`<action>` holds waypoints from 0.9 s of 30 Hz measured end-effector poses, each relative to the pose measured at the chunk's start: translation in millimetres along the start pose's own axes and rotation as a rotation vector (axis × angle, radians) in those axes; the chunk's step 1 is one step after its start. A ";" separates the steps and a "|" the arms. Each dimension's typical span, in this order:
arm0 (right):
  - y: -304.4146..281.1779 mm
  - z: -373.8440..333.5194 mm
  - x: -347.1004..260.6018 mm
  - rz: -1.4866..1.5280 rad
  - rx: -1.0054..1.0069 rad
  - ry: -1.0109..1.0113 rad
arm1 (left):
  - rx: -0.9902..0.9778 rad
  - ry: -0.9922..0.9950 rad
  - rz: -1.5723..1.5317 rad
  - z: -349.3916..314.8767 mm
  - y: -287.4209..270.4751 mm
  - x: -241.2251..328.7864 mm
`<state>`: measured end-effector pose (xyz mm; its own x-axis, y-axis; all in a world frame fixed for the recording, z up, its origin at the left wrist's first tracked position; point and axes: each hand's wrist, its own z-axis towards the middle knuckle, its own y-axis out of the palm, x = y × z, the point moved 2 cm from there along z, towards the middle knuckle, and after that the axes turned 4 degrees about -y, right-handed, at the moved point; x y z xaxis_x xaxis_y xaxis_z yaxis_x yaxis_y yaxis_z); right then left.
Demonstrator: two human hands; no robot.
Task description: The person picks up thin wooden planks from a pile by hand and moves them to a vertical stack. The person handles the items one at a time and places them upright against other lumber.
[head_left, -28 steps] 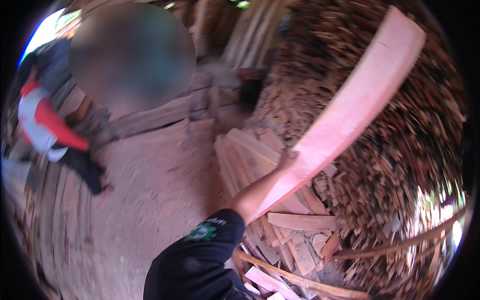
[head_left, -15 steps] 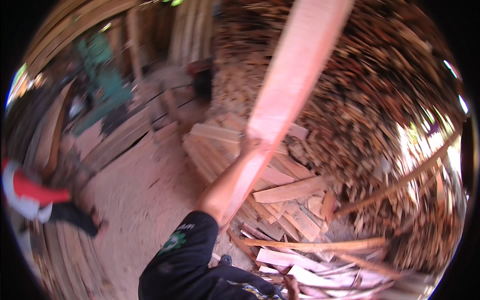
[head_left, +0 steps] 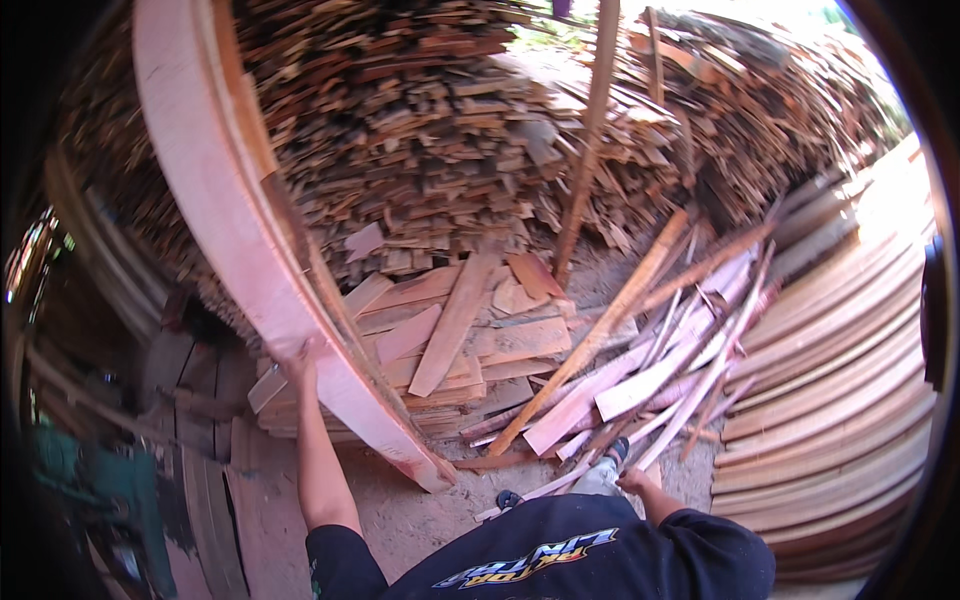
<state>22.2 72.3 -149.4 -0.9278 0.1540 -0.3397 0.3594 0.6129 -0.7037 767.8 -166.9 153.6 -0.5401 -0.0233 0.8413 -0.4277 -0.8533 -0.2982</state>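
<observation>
A long, pale pinkish wooden plank (head_left: pixel 235 220) stands on edge, tilted, with a rough bark-brown side. It reaches from the top left down to the ground in front of me. My left hand (head_left: pixel 302 362) grips it at its left edge, low on its length, arm stretched out. My right hand (head_left: pixel 632 480) hangs beside my leg with its fingers curled in and nothing visible in them. Closest to that hand lies a loose heap of narrow pink offcuts (head_left: pixel 660 375).
A low stack of short boards (head_left: pixel 465 330) sits beyond the plank. Behind it rises a high wall of scrap wood (head_left: pixel 430 130), with a slanted post (head_left: pixel 590 140) before it. Long stacked boards (head_left: pixel 830 400) line the right. A green machine (head_left: pixel 100 500) stands at lower left.
The view has swung to the right, so the plank now lies at the left and leans the other way in the picture. My left hand still holds it. The person at the left is out of view.
</observation>
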 end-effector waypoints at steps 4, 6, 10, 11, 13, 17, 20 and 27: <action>-5.5 -6.9 22.0 0.203 0.192 0.070 | -0.049 -0.098 -0.065 12.2 18.7 -6.8; -20.6 -23.3 19.9 0.270 0.290 0.085 | -0.072 -0.104 0.044 5.3 23.4 -4.0; -55.5 -50.1 -6.2 0.356 0.288 0.181 | -0.106 -0.278 0.135 -4.9 -3.6 24.3; -64.5 -62.8 -10.8 0.382 0.265 0.214 | -0.032 -0.358 0.219 -6.7 -12.9 27.6; -50.0 -86.0 12.0 0.388 0.240 0.317 | 0.049 -0.304 0.274 -21.7 -15.2 20.6; -13.9 -158.4 47.6 0.427 0.225 0.573 | -0.151 -0.560 0.104 -121.7 25.1 -35.8; 31.6 -193.0 83.0 0.411 0.231 0.588 | -0.589 -0.825 0.282 -256.3 39.7 -107.4; 56.8 -195.4 127.0 0.572 0.122 0.687 | -1.762 -0.709 0.522 -524.2 36.3 -74.2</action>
<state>-94.8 278.0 -110.6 -0.4449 0.8633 -0.2383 0.7566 0.2199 -0.6158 412.4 76.9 -156.0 -0.6841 -0.6082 0.4025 -0.7139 0.6715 -0.1986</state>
